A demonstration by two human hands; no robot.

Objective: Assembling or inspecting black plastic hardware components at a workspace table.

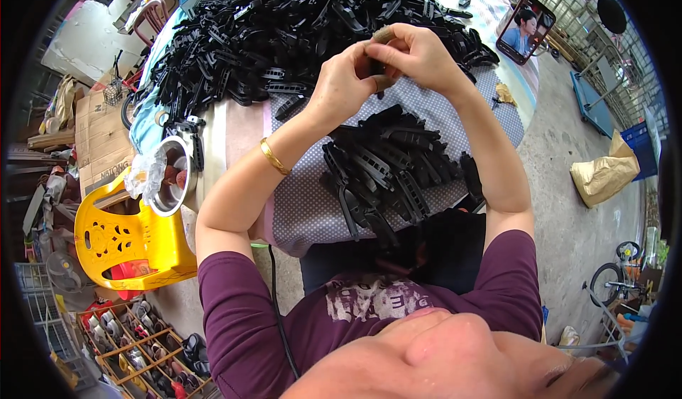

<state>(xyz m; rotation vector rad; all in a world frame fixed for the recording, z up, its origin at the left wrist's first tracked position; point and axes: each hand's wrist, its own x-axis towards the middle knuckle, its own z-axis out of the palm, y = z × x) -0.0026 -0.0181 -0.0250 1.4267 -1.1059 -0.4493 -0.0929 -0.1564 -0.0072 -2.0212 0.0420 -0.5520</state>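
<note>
My left hand [339, 88] and my right hand [420, 59] meet above the near edge of a big heap of black plastic clip-like parts [284, 33]. Fingers of both are bent in a pinch, with tan covers on some fingertips. Whatever lies between them is mostly hidden; only something dark shows in the gap. Closer to my body, below the hands, a smaller pile of black slotted plastic parts [387, 161] rests on the dotted tablecloth [298, 203]. A gold bracelet [273, 157] circles my left wrist.
A phone [526, 29] showing a video stands at the table's right side. To the left, a metal bowl [172, 198] with reddish round items and a clear plastic bag sits by a yellow chair [106, 232]. A brown paper bag [605, 171] is on the floor at right.
</note>
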